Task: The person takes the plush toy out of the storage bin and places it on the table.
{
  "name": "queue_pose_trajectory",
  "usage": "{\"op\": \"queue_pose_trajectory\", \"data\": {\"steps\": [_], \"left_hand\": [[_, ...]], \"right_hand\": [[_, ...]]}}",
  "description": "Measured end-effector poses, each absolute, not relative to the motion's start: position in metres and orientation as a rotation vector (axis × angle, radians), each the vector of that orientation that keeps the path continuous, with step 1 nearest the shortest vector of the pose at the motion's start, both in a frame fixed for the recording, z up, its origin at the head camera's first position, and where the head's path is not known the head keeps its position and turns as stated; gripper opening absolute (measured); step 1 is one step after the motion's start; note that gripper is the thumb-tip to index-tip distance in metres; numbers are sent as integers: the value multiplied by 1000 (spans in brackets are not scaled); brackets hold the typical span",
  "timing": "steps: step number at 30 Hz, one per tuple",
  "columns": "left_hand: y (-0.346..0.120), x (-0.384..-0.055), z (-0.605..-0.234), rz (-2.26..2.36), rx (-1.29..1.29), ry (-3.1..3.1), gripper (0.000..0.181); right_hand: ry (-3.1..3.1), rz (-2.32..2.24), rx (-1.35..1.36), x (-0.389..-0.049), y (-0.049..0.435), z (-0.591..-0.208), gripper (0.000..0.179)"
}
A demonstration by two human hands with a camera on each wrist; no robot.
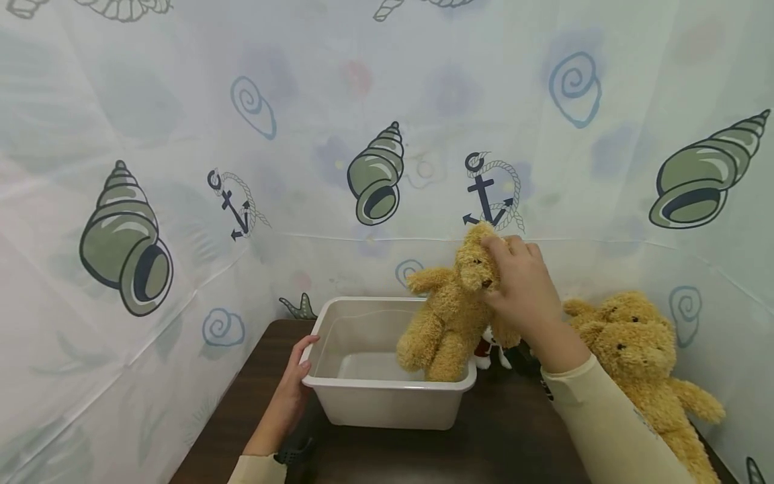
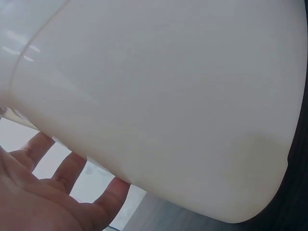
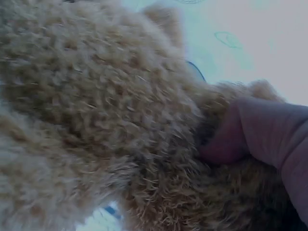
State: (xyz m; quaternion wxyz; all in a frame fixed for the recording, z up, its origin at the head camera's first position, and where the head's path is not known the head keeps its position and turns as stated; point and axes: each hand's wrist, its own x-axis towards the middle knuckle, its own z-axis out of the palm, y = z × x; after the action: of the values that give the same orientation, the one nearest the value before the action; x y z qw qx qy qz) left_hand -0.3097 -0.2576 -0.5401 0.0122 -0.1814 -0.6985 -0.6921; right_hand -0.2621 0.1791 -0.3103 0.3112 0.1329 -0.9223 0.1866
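Note:
My right hand (image 1: 521, 286) grips a golden plush teddy bear (image 1: 444, 312) by the side of its head, and the bear hangs upright over the right part of a white plastic bin (image 1: 393, 405). Its legs overlap the inside of the bin in the head view. Up close in the right wrist view, the thumb presses deep into the curly fur (image 3: 110, 91). At the bin's left side, my left hand (image 1: 295, 376) holds the rim, its fingertips (image 2: 115, 192) right at the edge in the left wrist view.
A bigger golden plush bear (image 1: 641, 356) sits at the right, partly behind my right sleeve (image 1: 611, 417). Behind the bin's right end is a small white-and-red toy (image 1: 484, 349), mostly hidden. The dark wooden table (image 1: 514, 437) backs onto a shell-printed curtain (image 1: 302, 168).

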Motion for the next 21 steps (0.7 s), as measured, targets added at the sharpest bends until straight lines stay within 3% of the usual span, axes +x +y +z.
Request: {"op": "queue_pose_trajectory", "data": {"steps": [9,21], "left_hand": [[-256,-308,-541,-2167,-583,-2176,55],[-257,-307,-539,-2172,-586,-2166,53]], "right_hand": [[-2329,528,296,-221,222,-306,107],[-2192,456,179,-188,266,-297,96]]}}
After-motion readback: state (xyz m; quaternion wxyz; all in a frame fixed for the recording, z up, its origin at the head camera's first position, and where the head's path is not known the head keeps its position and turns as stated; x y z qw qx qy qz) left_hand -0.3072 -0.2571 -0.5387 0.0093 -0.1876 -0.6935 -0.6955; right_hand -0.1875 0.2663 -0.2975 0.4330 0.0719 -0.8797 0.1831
